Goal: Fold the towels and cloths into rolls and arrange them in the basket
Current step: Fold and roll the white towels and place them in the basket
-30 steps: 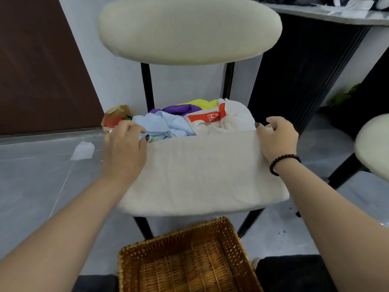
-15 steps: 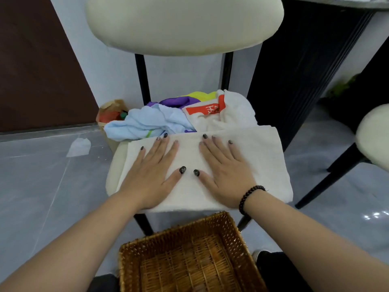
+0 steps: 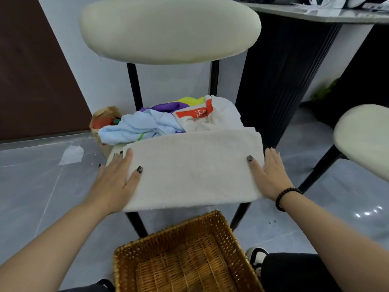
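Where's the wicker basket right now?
In the head view, the wicker basket sits bottom centre on the floor, just in front of the chair seat holding the white towel, between the person's forearms.

folded cream towel point(image 3: 193, 167) flat on chair seat, empty wicker basket point(image 3: 185, 260) below

Cream towel point(image 3: 193, 169), honey-brown woven basket point(image 3: 185, 260)
Behind the towel: pale blue cloth point(image 3: 139, 127), purple cloth point(image 3: 166, 106), yellow cloth point(image 3: 190, 100), white cloth with orange-red band point(image 3: 193, 112).
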`<move>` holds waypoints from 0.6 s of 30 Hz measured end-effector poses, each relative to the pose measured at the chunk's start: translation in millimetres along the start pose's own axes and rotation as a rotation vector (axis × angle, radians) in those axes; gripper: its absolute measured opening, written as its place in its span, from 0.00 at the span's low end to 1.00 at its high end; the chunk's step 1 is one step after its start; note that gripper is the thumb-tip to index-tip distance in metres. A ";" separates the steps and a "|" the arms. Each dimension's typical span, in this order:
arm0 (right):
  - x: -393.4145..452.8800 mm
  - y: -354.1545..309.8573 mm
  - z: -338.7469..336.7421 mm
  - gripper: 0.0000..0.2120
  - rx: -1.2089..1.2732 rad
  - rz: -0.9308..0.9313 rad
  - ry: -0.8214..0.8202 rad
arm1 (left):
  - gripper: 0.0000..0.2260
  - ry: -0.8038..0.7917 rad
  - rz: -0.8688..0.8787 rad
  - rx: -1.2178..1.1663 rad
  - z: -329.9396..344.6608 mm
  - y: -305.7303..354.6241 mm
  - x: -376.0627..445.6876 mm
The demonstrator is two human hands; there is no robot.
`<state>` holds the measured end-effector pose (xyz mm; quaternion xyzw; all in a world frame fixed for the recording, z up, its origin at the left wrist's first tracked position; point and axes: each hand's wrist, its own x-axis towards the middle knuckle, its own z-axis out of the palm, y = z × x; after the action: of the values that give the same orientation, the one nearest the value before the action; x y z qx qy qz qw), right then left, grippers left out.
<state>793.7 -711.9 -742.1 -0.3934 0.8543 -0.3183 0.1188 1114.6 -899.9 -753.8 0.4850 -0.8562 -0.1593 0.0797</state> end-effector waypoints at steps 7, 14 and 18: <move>-0.5 -24.7 -20.5 0.11 0.305 -0.030 0.155 | 0.28 0.214 -0.190 -0.455 -28.5 30.3 27.0; 30.3 -41.2 -23.7 0.19 0.297 -0.098 0.149 | 0.16 0.292 0.319 -0.209 -29.7 87.8 42.4; 42.5 -43.1 -23.3 0.10 0.191 -0.083 0.133 | 0.14 0.240 0.344 -0.077 -12.1 107.7 54.7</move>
<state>780.7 -754.2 -694.7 -0.3932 0.8091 -0.4284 0.0853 1003.1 -897.5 -705.8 0.3439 -0.9039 -0.1172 0.2257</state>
